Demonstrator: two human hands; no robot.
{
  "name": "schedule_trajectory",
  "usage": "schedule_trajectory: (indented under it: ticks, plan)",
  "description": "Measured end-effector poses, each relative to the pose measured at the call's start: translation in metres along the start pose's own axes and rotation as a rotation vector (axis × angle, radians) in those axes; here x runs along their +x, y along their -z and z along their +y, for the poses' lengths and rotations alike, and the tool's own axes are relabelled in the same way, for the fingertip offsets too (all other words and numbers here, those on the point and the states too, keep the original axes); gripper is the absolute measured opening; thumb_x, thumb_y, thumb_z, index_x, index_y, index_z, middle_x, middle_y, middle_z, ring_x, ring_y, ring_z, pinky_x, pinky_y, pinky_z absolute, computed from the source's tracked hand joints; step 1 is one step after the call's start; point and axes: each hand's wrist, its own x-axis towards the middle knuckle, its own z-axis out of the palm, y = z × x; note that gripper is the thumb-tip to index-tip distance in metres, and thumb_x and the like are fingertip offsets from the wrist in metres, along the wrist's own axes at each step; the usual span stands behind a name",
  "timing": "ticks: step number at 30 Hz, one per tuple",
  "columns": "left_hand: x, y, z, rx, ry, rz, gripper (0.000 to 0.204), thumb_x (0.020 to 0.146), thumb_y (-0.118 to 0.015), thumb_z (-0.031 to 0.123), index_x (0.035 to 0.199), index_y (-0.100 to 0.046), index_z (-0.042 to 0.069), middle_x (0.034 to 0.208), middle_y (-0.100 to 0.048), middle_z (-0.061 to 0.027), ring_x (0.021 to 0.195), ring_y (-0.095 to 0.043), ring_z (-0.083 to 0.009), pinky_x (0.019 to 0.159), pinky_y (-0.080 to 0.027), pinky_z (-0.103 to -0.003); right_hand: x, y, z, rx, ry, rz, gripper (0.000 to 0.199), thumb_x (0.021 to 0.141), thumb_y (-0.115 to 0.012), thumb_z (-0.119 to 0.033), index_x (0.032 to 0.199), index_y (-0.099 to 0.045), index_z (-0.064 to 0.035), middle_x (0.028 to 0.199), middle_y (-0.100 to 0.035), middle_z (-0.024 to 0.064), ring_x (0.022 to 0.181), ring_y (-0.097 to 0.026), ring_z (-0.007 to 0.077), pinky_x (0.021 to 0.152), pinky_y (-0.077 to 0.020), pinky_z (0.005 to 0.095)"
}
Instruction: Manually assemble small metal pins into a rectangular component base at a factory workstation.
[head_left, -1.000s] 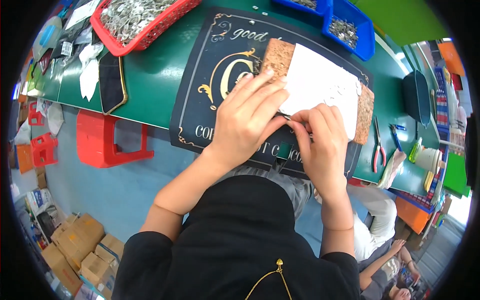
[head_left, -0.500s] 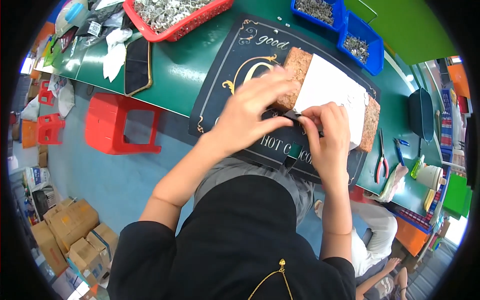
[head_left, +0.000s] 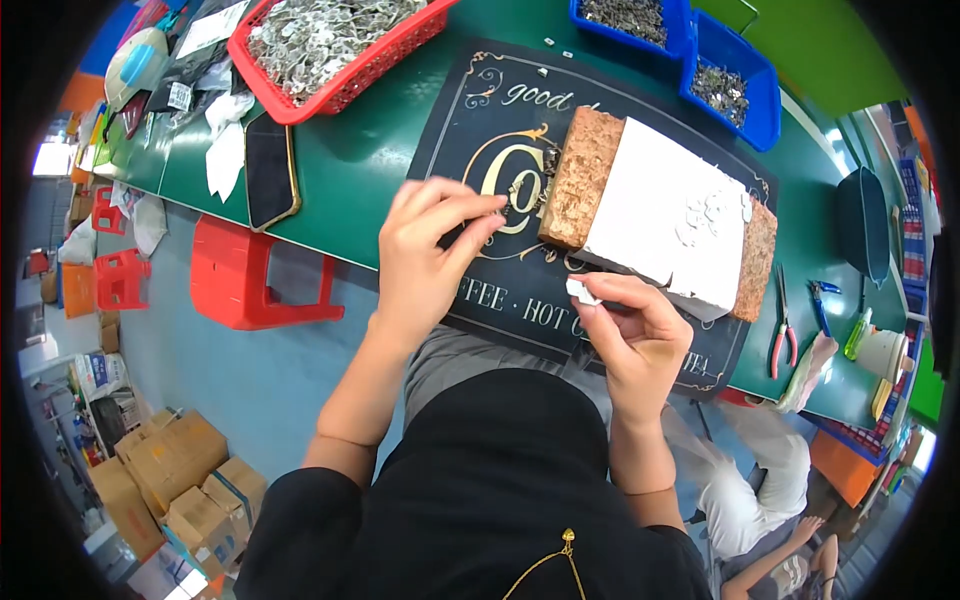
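My right hand (head_left: 635, 335) pinches 1 white piece (head_left: 580, 292); my left hand (head_left: 430, 250) pinches something tiny. At 2 o'clock, few pieces sit on the white sheet (head_left: 660, 215), mostly bare.

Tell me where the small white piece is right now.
In the head view, the small white piece is pinched in the right hand, just in front of the white sheet on the cork board, over the black mat.
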Motion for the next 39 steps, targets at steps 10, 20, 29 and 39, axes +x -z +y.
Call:
schedule_trajectory:
  ticks: [10,20,29,39]
  plan:
    - [-0.02,0.003,0.036,-1.292,0.353,-0.085,0.017,0.089,-0.06,-0.002,0.105,-0.059,-0.006,0.096,-0.067,-0.0156,0.092,-0.066,-0.0191,0.083,-0.054,-0.029,0.005,-0.015,0.0,0.112,0.039,0.001,0.019,0.081,-0.067,0.006,0.1,-0.068,0.0031,0.099,-0.061,0.0113,0.087,-0.061,0.0123,0.068,-0.0509,0.0197]
    - [-0.027,-0.006,0.046,-0.867,0.098,0.087,0.023,0.078,-0.066,-0.01,0.099,-0.062,-0.002,0.093,-0.068,-0.0114,0.085,-0.065,-0.0177,0.079,-0.05,-0.028,0.003,-0.017,0.0,0.118,0.066,0.043,0.016,0.083,-0.064,0.006,0.099,-0.067,0.0031,0.094,-0.061,0.0089,0.072,-0.055,0.008,0.059,-0.0421,0.0177]
    - [-0.018,-0.009,0.049,-0.271,-0.316,0.262,0.028,0.068,-0.071,-0.011,0.092,-0.064,0.001,0.089,-0.068,-0.0109,0.079,-0.064,-0.0251,0.067,-0.053,-0.032,0.001,-0.01,0.0,0.163,-0.003,0.021,0.014,0.083,-0.068,0.002,0.096,-0.068,0.0042,0.092,-0.062,0.0078,0.08,-0.059,0.0086,0.066,-0.0485,0.0184]
    - [-0.016,-0.014,0.047,-0.116,-0.434,0.307,0.028,0.068,-0.075,-0.004,0.093,-0.066,0.003,0.096,-0.068,-0.0104,0.083,-0.063,-0.0268,0.072,-0.053,-0.032,0.004,-0.013,0.002,0.207,-0.011,0.039,0.012,0.083,-0.064,0.006,0.095,-0.067,0.0046,0.084,-0.06,0.0064,0.072,-0.052,0.0076,0.059,-0.0389,0.0181]
